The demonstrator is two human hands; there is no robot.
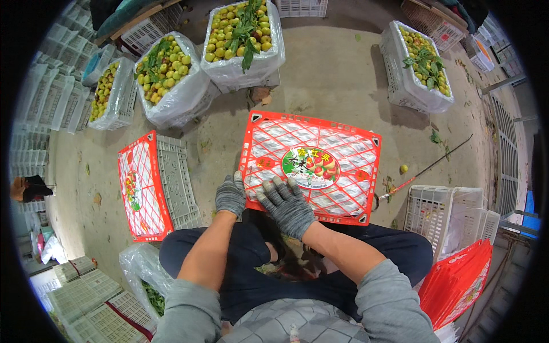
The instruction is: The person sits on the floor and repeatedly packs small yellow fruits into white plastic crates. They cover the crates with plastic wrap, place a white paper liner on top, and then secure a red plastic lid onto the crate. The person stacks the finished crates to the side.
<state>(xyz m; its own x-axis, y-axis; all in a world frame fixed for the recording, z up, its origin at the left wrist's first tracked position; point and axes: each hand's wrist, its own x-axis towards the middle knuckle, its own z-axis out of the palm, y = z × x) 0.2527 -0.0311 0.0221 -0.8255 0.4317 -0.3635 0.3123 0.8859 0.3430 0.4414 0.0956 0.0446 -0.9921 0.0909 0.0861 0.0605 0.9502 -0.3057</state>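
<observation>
Directly before me is a crate topped by a red plastic lattice lid (355, 160), with white wrapping showing through its openings. An oval label (315, 167) with fruit pictures and writing sits at the lid's middle. Both of my hands wear grey knitted gloves. My left hand (230, 196) lies at the lid's left front corner, its fingertips at the red rim. My right hand (288, 206) rests on the lid's front part with fingers apart, just below the label. What lies under the lid is hidden.
Left stands a grey crate (176, 184) with a similar red lid (143, 188). Plastic-lined crates of green fruit (167, 77) stand ahead, another (422, 64) at the far right. Stacked red lids (456, 283) and a white crate (429, 214) are by my right knee, near a thin rod (422, 171).
</observation>
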